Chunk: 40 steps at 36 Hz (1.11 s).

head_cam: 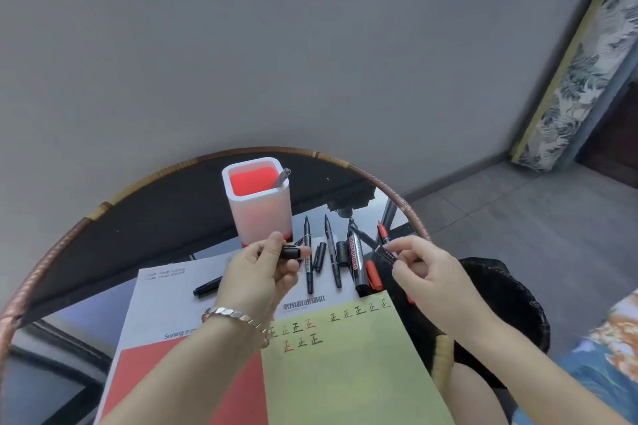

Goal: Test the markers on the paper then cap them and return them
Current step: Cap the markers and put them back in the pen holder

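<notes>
While lying flat at 9 o'clock of the left hand [266, 266], stray marker [207, 286]: on the white sheet [165, 290], partly hidden behind that hand.
Pen holder [257, 214]: upright at 12 o'clock of the left hand, one pen [283, 176] inside.
Left hand: thumb and fingers [288, 267] pinching a black cap [291, 252], raised above the table [165, 217].
Marker row [332, 255]: seemingly uncapped, side by side between the hands, loose caps [319, 256] among them.
Green paper [345, 373]: at 6 o'clock of the row, test strokes along its top.
Thin marker [371, 242]: pinched at its near end by right hand [428, 276] fingers; likely light, stiff, smooth and prone to roll, so best gripped mid-barrel, clear of the wet tip.
</notes>
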Available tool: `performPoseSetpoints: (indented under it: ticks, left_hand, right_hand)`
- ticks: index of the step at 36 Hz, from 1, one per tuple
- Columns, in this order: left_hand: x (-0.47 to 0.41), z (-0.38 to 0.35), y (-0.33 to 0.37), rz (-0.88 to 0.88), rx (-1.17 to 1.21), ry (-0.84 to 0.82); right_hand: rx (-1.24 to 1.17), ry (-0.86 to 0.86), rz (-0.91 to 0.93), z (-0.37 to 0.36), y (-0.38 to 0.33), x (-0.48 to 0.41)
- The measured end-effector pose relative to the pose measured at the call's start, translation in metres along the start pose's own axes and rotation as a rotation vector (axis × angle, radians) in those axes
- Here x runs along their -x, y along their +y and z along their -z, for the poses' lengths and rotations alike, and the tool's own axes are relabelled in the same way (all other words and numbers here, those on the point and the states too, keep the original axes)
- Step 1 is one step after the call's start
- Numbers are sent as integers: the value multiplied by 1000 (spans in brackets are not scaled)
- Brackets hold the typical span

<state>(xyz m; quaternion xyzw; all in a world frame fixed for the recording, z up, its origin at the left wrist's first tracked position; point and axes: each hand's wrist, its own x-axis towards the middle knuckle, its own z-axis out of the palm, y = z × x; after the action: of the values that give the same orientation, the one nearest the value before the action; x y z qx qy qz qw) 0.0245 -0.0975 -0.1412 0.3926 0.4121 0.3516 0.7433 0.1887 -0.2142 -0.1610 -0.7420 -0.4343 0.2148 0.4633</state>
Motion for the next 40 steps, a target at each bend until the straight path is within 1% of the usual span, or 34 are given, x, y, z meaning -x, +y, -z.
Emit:
performPoseSetpoints:
  ticks: [3, 6, 11, 19, 27, 30, 33, 36, 40]
  left_hand:
    - [8, 17, 1, 1, 53, 4]
    - [17, 28, -1, -14, 79, 43]
    - [28, 39, -1, 11, 111, 122]
    - [35, 46, 4, 37, 181, 128]
    - [36, 47, 3, 0, 141, 108]
    - [36, 46, 1, -27, 61, 104]
    - [37, 45, -1, -129, -123, 78]
    - [39, 46, -2, -236, -312, 31]
    - [44, 45, -2, -332, -478, -91]
  right_hand:
    - [-48, -82, 70, -13, -15, 8]
    - [-57, -132, 130, -24, -26, 14]
    - [-18, -160, 215, -34, -38, 25]
    - [0, -178, 208, -40, -45, 29]
    - [12, -190, 215, -41, -47, 31]
    - [34, -203, 230, -41, -46, 31]
    - [79, -205, 276, -40, -42, 30]
    - [117, -182, 377, -37, -42, 29]
    - [138, -157, 524, -34, -45, 27]
